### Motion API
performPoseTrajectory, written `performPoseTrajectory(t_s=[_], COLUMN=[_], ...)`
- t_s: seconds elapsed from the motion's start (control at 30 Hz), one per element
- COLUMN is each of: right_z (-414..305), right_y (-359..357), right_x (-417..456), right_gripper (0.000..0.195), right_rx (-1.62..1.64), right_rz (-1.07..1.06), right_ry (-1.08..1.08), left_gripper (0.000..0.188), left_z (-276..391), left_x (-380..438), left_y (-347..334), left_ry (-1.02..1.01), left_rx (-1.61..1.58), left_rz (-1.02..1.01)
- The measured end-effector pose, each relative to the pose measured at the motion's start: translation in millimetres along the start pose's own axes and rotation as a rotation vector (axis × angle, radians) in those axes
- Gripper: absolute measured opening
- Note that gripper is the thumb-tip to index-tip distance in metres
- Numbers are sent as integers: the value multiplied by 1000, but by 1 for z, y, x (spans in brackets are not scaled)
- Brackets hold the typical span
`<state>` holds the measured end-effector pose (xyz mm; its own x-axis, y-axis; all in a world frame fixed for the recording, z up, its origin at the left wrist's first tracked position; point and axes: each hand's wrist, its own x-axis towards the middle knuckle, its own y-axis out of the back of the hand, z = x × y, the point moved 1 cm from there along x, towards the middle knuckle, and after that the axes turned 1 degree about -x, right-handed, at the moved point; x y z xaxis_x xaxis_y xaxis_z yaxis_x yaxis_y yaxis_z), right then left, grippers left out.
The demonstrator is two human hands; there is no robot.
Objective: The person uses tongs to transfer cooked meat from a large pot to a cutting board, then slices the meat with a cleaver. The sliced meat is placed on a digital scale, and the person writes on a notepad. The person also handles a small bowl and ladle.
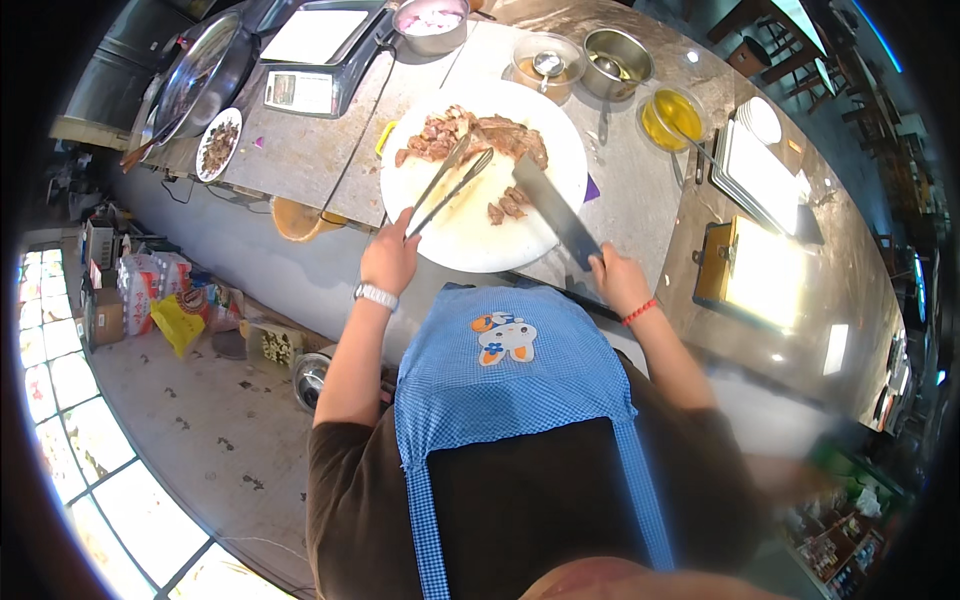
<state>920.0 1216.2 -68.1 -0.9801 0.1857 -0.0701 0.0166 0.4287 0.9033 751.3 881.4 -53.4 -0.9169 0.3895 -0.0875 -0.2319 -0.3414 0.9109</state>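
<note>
A round white cutting board (465, 240) lies at the counter's front edge. My left hand (391, 257) grips a pair of metal tongs (450, 184), whose tips are over the board, by the meat. In my right hand (621, 279) is the handle of a cleaver (555, 214), its broad blade slanting across the board's right side. Cut chunks of cooked meat (437, 135) are heaped at the back left of the board, touching a larger piece of meat (514, 137). A few small slices (509, 206) lie just left of the blade.
Behind the board stand a digital scale (301, 91), a metal bowl (431, 34), a plastic tub with a ladle (546, 79) and a steel pot (618, 64). Yellow oil in a container (671, 120), stacked white trays (757, 180) and a clipboard (750, 274) are right; a small plate (220, 145) is left.
</note>
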Motion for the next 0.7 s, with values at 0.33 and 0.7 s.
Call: performPoseTrajectory(t_s=[0.33,0.7], right_z=[-14,-21], right_y=[-14,-29], right_x=[-12,-4], right_gripper=[21,21], right_rx=[66,44], right_rz=[-167,-181], right_ry=[93,52], left_gripper=[47,37], left_z=[9,18], left_x=[140,117], left_y=[29,51], left_ry=[-212,8], left_rx=[311,-321], left_rz=[-256,-542])
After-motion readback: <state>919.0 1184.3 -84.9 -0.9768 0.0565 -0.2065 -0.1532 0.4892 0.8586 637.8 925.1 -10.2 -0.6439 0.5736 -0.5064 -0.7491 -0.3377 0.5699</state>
